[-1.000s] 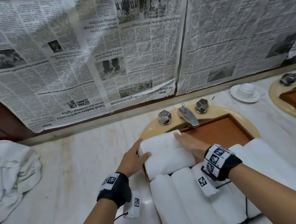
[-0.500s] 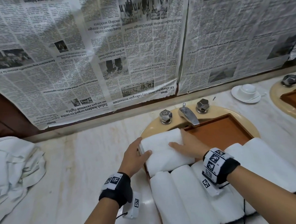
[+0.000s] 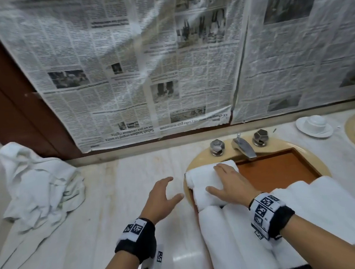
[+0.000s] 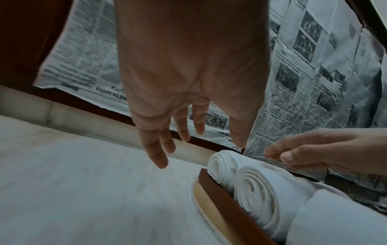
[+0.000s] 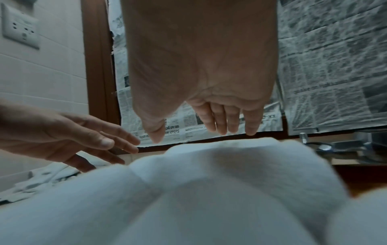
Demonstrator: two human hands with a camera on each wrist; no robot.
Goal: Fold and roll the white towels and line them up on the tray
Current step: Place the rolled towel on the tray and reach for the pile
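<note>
My right hand (image 3: 214,177) lies flat, fingers straight, on top of two rolled white towels (image 3: 200,175) that lie crosswise at the far left of the brown tray (image 3: 279,168). My left hand (image 3: 174,187) hovers open over the counter just left of the tray, apart from the towels. Several more rolled towels (image 3: 225,238) fill the tray's near side. The left wrist view shows the spiral ends of the two rolls (image 4: 257,195) against the tray's edge (image 4: 230,203). In the right wrist view the towel (image 5: 230,165) fills the space under my fingers (image 5: 222,122).
A loose pile of unfolded white towels (image 3: 41,190) lies on the marble counter at the far left. A faucet (image 3: 244,147) with two knobs stands behind the tray. A white cup and saucer (image 3: 314,122) sit at the back right. Newspaper covers the wall.
My left hand has let go of the towel's left end and drawn away to the left, opening. My right hand stays on the rolls. The head view has swung left.
</note>
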